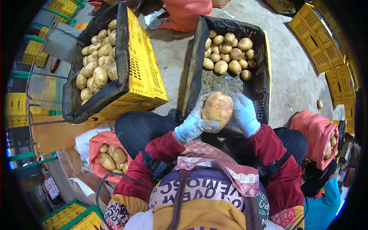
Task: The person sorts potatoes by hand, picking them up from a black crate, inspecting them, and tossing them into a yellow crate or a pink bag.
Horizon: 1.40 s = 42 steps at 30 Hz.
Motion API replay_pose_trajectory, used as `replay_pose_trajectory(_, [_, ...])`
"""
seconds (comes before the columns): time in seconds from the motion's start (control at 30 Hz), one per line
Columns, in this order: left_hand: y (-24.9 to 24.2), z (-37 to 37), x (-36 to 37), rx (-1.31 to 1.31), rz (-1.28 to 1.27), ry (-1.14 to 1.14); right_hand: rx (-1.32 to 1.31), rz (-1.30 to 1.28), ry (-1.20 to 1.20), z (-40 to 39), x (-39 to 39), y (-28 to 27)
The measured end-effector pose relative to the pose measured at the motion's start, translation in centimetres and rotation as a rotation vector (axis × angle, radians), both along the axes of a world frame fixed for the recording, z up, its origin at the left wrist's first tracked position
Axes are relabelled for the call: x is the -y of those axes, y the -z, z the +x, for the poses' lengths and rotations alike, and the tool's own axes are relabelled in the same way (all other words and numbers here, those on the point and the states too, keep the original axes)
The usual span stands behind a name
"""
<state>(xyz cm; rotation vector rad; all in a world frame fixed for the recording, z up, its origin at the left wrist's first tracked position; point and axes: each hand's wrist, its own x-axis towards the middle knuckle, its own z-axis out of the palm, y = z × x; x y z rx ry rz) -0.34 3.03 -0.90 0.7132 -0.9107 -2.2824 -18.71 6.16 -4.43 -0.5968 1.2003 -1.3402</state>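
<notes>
A large tan potato (217, 111) is held up in front of me, over the near end of a yellow crate lined with black cloth (264, 82). My left hand (193, 124), in a pale blue-white glove, grips it from the left with the thumb across its lower front. At the potato's right side is my right hand (245, 113), gloved alike, its fingers curved against the edge and partly hidden behind it. Several smaller potatoes (226, 51) lie at the far end of the crate.
A tall yellow crate (143, 63) heaped with potatoes (100, 76) stands at left. Pink sacks of potatoes sit at lower left (100, 140) and right (312, 128). Yellow crates (316, 38) line the right edge. A loose potato (319, 104) lies on the floor. A person's turquoise sleeve (326, 201) shows at lower right.
</notes>
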Motion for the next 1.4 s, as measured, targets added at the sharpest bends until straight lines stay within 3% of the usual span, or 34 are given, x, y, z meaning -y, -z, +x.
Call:
replay_pose_trajectory(0.17, [-0.4,0.2,0.1,-0.032,-0.075,-0.052,-0.017,-0.036,0.031,0.7,0.0,-1.3])
replay_pose_trajectory(0.23, [0.2,0.5,0.1,-0.008,-0.092,-0.058,-0.354,-0.115,-0.111,1.1,-0.3,-2.8])
replay_pose_trajectory(0.3, [0.3,0.5,-0.1,0.016,-0.108,-0.081,-0.349,-0.087,-0.157,0.8,-0.5,-3.8])
replay_pose_trajectory(0.37, [0.1,1.3,-0.4,-0.217,0.111,-0.118,-0.363,-0.039,-0.119,-0.1,-0.4,-3.9])
replay_pose_trajectory(0.43, [-2.9,3.9,-0.3,-0.204,-0.029,-0.140,-0.309,-0.029,-0.100,-0.2,-0.4,-4.0])
replay_pose_trajectory(0.5, [-2.8,7.8,-0.2,-0.265,0.007,-0.272,-0.166,-0.008,-0.066,-0.1,-0.6,-3.2])
replay_pose_trajectory(0.57, [-6.5,14.1,-1.0,-0.143,-0.130,-0.414,-0.267,-0.039,-0.075,0.7,-0.9,-4.5])
replay_pose_trajectory(0.6, [-8.8,17.5,-2.0,-0.036,-0.171,-0.464,-0.181,-0.027,-0.102,0.1,-1.1,-3.3])
replay_pose_trajectory(0.73, [-10.3,30.1,-6.2,0.400,-0.303,-0.930,0.037,0.041,-0.182,-0.8,-2.0,-2.3])
replay_pose_trajectory(0.77, [-10.3,33.1,-7.2,0.537,-0.288,-0.991,0.072,0.073,-0.200,-0.9,-2.2,-2.6])
replay_pose_trajectory(0.8, [-10.3,35.7,-8.1,0.748,-0.441,-1.016,0.071,0.077,-0.205,-0.9,-2.3,-2.4])
replay_pose_trajectory(0.83, [-11.1,36.6,-9.5,0.746,-0.332,-1.026,0.057,0.095,-0.199,-1.0,-2.3,-2.2])
replay_pose_trajectory(0.93, [-9.7,40.0,-12.4,0.755,-0.135,-0.990,-0.002,0.124,-0.193,-0.4,-2.5,-3.0])
replay_pose_trajectory(1.0, [-8.5,41.2,-12.9,0.797,0.099,-0.757,-0.044,0.130,-0.182,0.1,-2.4,-3.5])
replay_pose_trajectory(1.1, [-4.7,42.6,-11.0,1.102,-0.085,-0.532,-0.066,0.118,-0.224,0.1,-2.4,-3.8])
replay_pose_trajectory(1.13, [-5.1,40.7,-10.4,0.808,0.101,-0.694,-0.096,0.102,-0.233,0.1,-2.5,-4.0])
replay_pose_trajectory(1.17, [-2.9,42.3,-8.9,0.964,0.104,-0.644,-0.125,0.089,-0.238,0.1,-2.6,-4.0])
replay_pose_trajectory(1.23, [3.3,46.9,-7.3,1.282,-0.170,-0.641,-0.145,0.084,-0.233,-0.5,-2.7,-3.8])
replay_pose_trajectory(1.3, [1.4,43.7,-8.2,1.842,-0.582,-0.505,-0.155,0.058,-0.264,-1.3,-2.9,-4.1])
replay_pose_trajectory(1.33, [2.2,44.5,-9.0,1.833,-0.555,-0.508,-0.200,0.046,-0.237,-1.3,-2.9,-4.6])
replay_pose_trajectory(1.4, [0.1,43.8,-9.5,1.874,-0.532,-0.289,-0.168,0.030,-0.230,-1.9,-2.6,-5.0])
